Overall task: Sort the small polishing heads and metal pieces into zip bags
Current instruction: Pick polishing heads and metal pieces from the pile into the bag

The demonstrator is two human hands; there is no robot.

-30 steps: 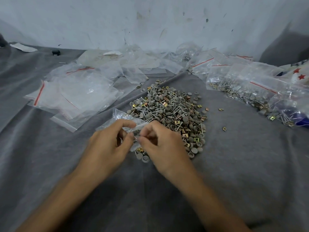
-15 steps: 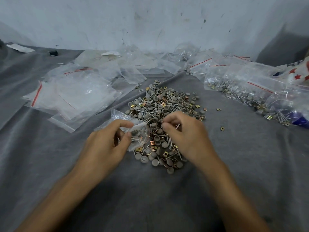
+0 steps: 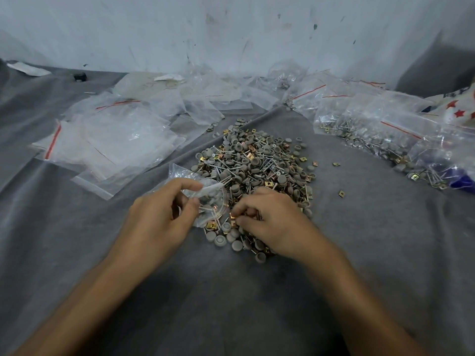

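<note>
Left hand [image 3: 159, 222] pinches the little zip bag [image 3: 208, 201], mouth facing right, just beside the right hand [image 3: 272, 222], whose curled fingers [image 3: 245, 207] pinch a metal piece [image 3: 233, 215] at the near edge of the pile [image 3: 257, 163], so it's a short hop left.

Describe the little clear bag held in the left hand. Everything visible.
The bag is small, clear, crinkled plastic, with its mouth held open toward the pile of parts. The left hand pinches its edge between thumb and fingers. Through the film show a few grey round heads, thin metal pins and a coppery piece. Its lower edge rests against the pile's near side, over the grey cloth. No red zip stripe can be made out on it.
</note>
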